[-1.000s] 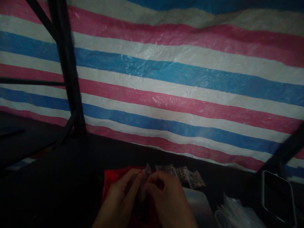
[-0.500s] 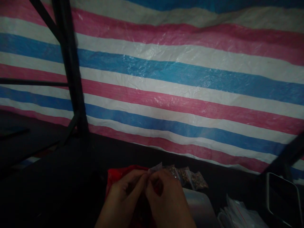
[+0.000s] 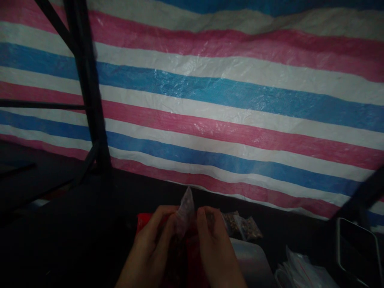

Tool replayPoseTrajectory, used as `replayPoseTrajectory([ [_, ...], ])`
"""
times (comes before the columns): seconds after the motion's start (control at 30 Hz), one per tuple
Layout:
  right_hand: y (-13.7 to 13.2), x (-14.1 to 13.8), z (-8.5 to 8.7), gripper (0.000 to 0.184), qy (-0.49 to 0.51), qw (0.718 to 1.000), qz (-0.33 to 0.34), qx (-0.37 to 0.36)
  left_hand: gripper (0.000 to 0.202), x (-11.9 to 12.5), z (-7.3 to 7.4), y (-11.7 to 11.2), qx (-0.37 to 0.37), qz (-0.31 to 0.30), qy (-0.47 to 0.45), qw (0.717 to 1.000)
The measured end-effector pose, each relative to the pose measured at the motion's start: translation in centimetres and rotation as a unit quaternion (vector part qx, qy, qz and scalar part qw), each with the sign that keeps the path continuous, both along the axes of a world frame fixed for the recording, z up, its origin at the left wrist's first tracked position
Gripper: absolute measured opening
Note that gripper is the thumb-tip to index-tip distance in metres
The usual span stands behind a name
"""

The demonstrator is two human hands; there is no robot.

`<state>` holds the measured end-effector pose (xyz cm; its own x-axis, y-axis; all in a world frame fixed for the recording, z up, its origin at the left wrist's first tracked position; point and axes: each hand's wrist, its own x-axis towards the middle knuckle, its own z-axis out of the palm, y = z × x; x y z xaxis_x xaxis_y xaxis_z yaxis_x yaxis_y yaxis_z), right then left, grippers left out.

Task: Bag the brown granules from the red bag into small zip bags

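My left hand (image 3: 150, 250) and my right hand (image 3: 216, 252) are close together at the bottom centre, over a red bag (image 3: 143, 219). Between their fingertips stands a small clear plastic bag (image 3: 184, 212), its top edge sticking up. Both hands pinch it, the left on its left side and the right on its right side. What is inside the small bag is too dark to tell. Just behind my right hand lie filled small bags (image 3: 241, 226) with brownish contents on the dark table (image 3: 90, 236).
A red, white and blue striped tarp (image 3: 225, 100) hangs behind the table. A black metal post (image 3: 87, 88) stands at the left. A grey rounded object (image 3: 250, 260) sits by my right wrist. Empty clear bags (image 3: 300, 270) and a dark tray (image 3: 357, 248) lie at the right.
The small clear bag has risen between my fingers and now stands upright. My hands have spread slightly apart along its sides.
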<state>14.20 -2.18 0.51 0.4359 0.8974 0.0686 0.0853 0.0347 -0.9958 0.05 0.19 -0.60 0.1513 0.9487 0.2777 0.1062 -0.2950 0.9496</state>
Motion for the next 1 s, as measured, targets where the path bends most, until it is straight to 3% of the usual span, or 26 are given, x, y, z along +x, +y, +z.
replayPoseTrajectory([
  [0.13, 1.0, -0.6, -0.9, 0.068, 0.165, 0.986, 0.008, 0.010, 0.031, -0.6, 0.0, 0.0, 0.015, -0.041, -0.001, 0.999],
  [0.23, 1.3, -1.2, -0.7, 0.068, 0.189, 0.981, 0.014, 0.048, 0.028, -1.1, -0.2, 0.5, 0.018, -0.020, -0.005, 1.000],
  [0.37, 1.1, -1.6, -0.5, 0.056, 0.126, 0.990, 0.015, 0.068, 0.034, -1.8, -0.4, 0.8, -0.056, 0.039, -0.064, 0.996],
  [0.5, 0.7, -1.8, -0.6, 0.052, 0.062, 0.995, 0.061, 0.046, 0.053, -2.0, 0.1, -0.1, -0.155, 0.002, -0.062, 0.986],
  [0.73, -0.2, -1.8, 0.1, 0.047, -0.061, 0.997, 0.029, 0.035, 0.042, -2.2, -0.5, -0.9, -0.106, -0.018, -0.062, 0.992],
  [1.0, -0.5, -2.6, 1.3, 0.037, -0.112, 0.992, -0.006, 0.052, 0.049, -2.3, -1.3, -1.1, -0.141, -0.029, -0.077, 0.987],
])
